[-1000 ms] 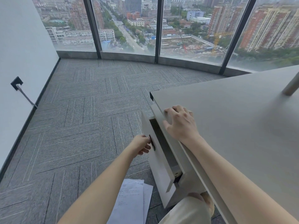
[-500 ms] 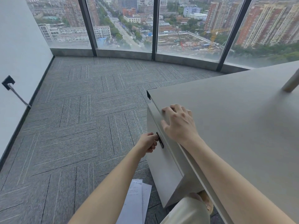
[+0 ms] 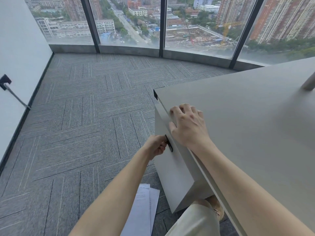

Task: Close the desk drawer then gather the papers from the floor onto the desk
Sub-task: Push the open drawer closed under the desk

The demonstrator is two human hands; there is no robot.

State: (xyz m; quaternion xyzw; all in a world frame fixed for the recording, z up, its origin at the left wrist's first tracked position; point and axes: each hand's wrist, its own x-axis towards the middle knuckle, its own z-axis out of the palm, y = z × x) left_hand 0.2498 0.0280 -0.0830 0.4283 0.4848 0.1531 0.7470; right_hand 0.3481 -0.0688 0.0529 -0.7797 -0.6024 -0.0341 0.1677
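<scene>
The white desk drawer sits flush under the grey desk, closed. My left hand is curled around the drawer's dark handle. Fingers spread, my right hand lies flat on the desk's left edge, above the drawer and holding nothing. A few white printed papers lie on the grey carpet below the drawer, partly behind my left forearm.
Grey carpet tiles stretch left and ahead to floor-height windows. A white wall with a black socket and cable runs along the left. My knee in light trousers is under the desk's edge. A grey post stands on the desk at right.
The drawer, open a second ago, has been pushed in by my left hand and is now shut. My right hand has stayed on the desk edge.
</scene>
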